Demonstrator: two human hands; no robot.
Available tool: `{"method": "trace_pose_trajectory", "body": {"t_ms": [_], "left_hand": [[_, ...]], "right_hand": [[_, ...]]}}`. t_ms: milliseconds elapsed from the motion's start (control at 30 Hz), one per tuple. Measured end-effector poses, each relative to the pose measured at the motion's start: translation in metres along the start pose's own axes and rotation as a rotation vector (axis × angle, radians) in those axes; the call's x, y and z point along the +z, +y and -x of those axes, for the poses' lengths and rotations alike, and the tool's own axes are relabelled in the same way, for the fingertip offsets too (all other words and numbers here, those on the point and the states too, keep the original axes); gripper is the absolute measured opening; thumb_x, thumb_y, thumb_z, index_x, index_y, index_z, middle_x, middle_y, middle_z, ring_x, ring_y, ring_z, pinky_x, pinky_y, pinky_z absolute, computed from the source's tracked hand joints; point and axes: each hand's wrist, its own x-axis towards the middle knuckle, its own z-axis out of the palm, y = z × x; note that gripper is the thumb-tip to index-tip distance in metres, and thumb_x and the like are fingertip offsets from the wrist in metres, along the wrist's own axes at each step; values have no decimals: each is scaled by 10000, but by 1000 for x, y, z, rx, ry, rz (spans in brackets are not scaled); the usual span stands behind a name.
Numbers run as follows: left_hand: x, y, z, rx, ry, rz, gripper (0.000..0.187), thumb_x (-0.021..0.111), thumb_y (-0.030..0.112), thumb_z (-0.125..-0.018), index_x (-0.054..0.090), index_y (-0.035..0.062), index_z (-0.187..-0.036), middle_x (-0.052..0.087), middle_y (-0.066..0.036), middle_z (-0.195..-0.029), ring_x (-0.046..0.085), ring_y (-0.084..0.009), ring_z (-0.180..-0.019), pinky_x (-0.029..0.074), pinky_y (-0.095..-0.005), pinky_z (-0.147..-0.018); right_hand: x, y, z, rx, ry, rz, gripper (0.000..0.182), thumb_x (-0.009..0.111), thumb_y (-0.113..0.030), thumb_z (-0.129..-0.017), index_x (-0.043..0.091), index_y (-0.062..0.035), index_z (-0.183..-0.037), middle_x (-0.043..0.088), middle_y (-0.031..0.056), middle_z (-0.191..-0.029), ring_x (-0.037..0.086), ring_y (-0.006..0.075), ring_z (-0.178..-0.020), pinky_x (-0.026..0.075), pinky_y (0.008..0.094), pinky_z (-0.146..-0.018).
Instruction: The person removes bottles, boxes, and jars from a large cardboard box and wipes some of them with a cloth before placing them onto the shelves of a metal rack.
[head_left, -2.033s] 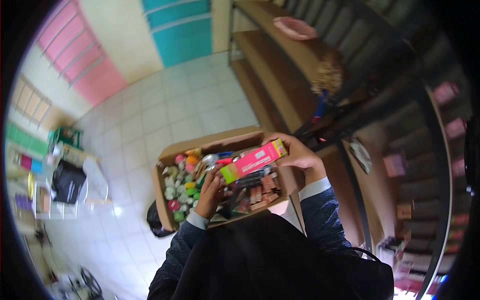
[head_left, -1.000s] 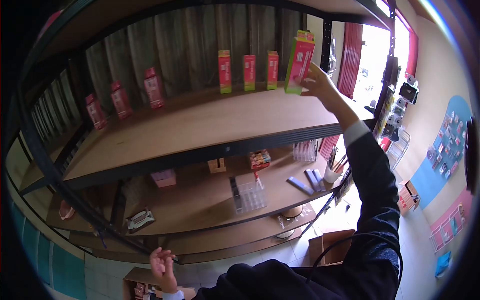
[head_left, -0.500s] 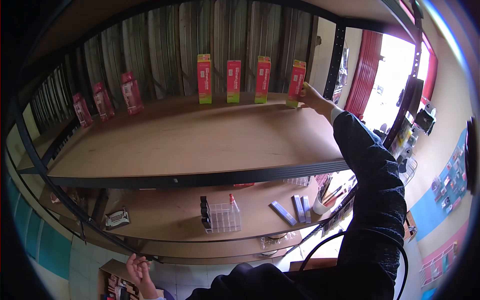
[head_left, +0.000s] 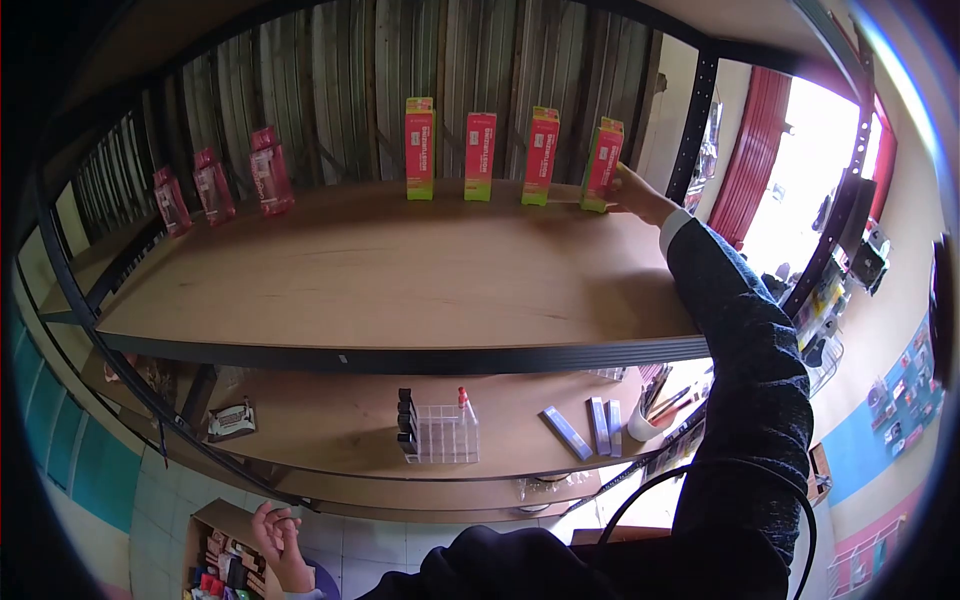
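At the right end of the upper shelf (head_left: 400, 270), my right hand (head_left: 635, 193) is on the right side of a red and lime-green moisturizing box (head_left: 603, 165), which leans slightly. Part of the fingers is hidden behind its edge. Three similar boxes stand upright to its left: a near one (head_left: 541, 157), a middle one (head_left: 480, 157) and a far one (head_left: 420, 150). Low in front of me, my left hand (head_left: 280, 545) hangs palm up with loosely curled, parted fingers and nothing visible in it. Beneath it is an open carton of assorted packages (head_left: 195, 540).
Three pink bottles (head_left: 270, 175) stand at the shelf's left. The lower shelf bears a clear rack (head_left: 445, 435), bluish slim boxes (head_left: 567, 432), a white cup of brushes (head_left: 648, 422) and a packet (head_left: 232, 420). A black perforated post (head_left: 693, 130) rises beside my right arm.
My view has shifted slightly. My right hand has slid from the front of the end box to its right edge, uncovering more of the front. The left hand stays low.
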Motion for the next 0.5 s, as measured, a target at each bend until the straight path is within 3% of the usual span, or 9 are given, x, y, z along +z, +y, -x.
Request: {"method": "trace_pose_trajectory", "body": {"t_ms": [67,200,267,300,500], "left_hand": [[-3,-3,-1,-13,2,5,357,481,120,-862,403,92,-1209,501,-19,-958,485,-98,-793,371,-217,-711],[-4,-5,1,-16,23,66,362,482,88,-857,396,74,-1207,498,-35,-962,483,-102,-801,388,-223,-731],[-3,0,2,-29,28,88,366,480,58,-853,388,58,-1207,495,-50,-968,479,-104,-808,404,-230,-751],[-2,4,3,-33,21,82,371,482,60,-854,383,56,-1212,494,-53,-965,479,-104,-811,407,-231,-755],[-9,2,7,-13,23,96,378,489,58,-853,378,32,-1213,491,-65,-967,479,-110,-824,422,-249,-775]], "right_hand": [[-1,2,0,-14,-40,-13,579,625,-99,-799,278,-126,-1262,504,84,-1150,502,197,-1073,467,365,-845],[-7,16,-1,-97,-100,-71,610,639,-68,-779,272,-118,-1264,503,93,-1152,506,201,-1066,459,343,-857],[-13,27,-11,-23,-136,-329,618,639,-40,-768,270,-111,-1258,512,93,-1139,514,194,-1047,462,322,-836],[-4,17,1,-104,-99,-93,610,639,-34,-764,276,-111,-1248,514,96,-1133,515,186,-1035,465,311,-806],[-1,17,3,-130,-65,-21,604,629,-65,-782,252,-82,-1255,529,107,-1109,521,189,-1025,454,306,-804]]}}
